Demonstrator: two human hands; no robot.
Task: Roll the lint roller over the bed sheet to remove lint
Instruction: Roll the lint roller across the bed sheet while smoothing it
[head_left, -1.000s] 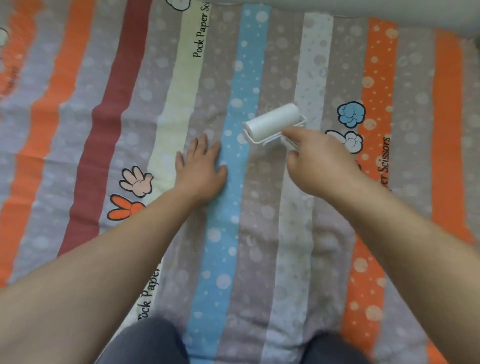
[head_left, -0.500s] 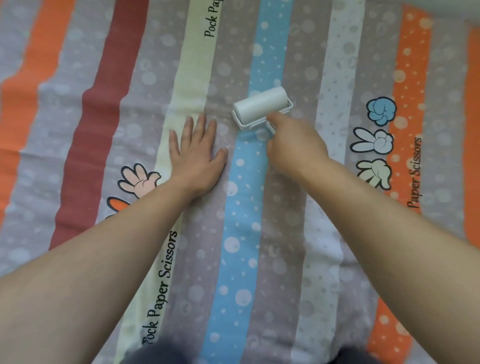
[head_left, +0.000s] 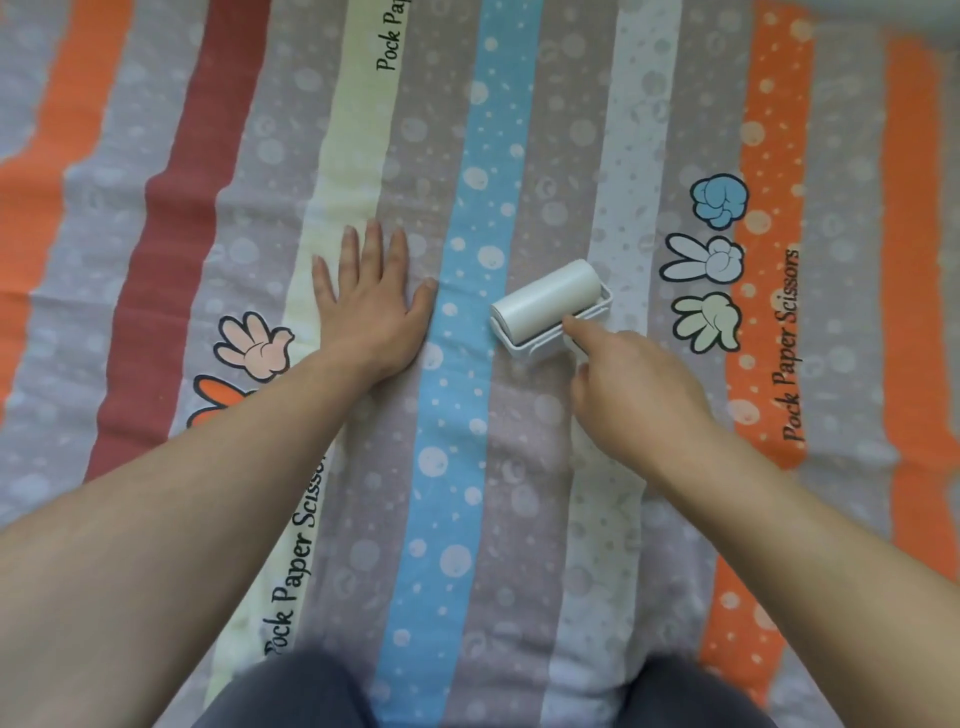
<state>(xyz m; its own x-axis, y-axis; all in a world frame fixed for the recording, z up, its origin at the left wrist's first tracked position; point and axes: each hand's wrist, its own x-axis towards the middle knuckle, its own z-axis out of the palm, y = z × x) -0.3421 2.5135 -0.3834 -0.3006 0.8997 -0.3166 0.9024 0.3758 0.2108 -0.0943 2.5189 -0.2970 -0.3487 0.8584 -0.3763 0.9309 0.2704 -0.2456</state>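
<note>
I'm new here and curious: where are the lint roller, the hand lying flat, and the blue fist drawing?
lint roller (head_left: 545, 293), head view, on its white roll.
left hand (head_left: 371, 317), head view, on the back of the hand.
blue fist drawing (head_left: 719, 201), head view, on its middle.

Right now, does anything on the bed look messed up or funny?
Nothing is spilled or torn. The bed sheet lies fairly smooth, the left hand presses flat on it, and the right hand holds the lint roller on the sheet. One funny bit: the printed words seem to read "Pock Paper Scissors".
</note>
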